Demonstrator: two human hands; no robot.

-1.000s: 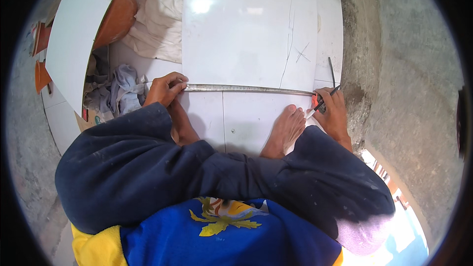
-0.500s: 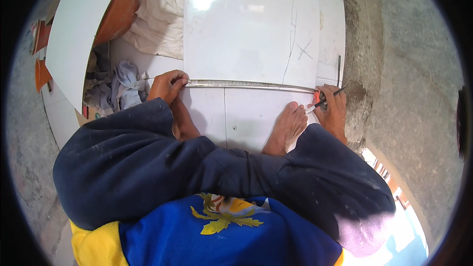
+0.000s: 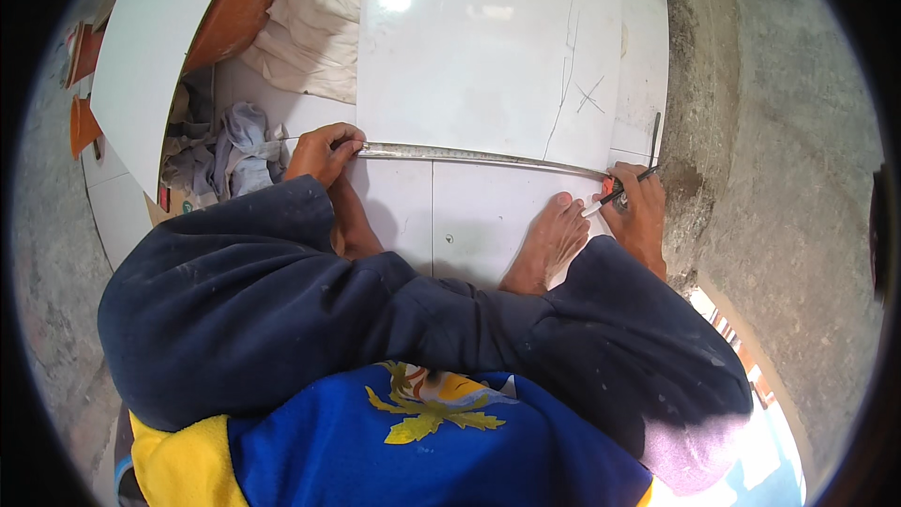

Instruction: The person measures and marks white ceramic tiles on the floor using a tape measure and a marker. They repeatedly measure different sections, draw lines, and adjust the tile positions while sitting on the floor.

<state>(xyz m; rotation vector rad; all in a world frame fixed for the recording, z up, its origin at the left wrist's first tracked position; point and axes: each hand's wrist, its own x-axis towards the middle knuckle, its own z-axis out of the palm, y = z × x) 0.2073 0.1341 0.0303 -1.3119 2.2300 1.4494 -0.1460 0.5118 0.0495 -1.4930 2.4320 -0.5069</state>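
A glossy white tile [image 3: 450, 66] lies flat before me, with thin drawn lines and a cross mark on its right part. Along its near edge stretches the metal blade of a tape measure [image 3: 479, 158]. My left hand [image 3: 324, 155] pinches the blade's end at the tile's near left corner. At the other end, my right hand [image 3: 640, 216] is closed round the red and black tape case, which its fingers partly hide. A black and white pen [image 3: 601, 204] also sticks out between the fingers of that hand.
My bare foot [image 3: 549, 239] rests on the white tiled floor near the right hand. Crumpled grey cloths [image 3: 244, 145] and a cream cloth [image 3: 314, 28] lie left of the tile, by a leaning white panel [image 3: 155, 56] and an orange basin [image 3: 235, 14]. A thin dark stick [image 3: 655, 136] lies on the right.
Tile and tape appear slightly rotated and shifted in the picture, the left end higher. Both hands keep their hold on the stretched tape.
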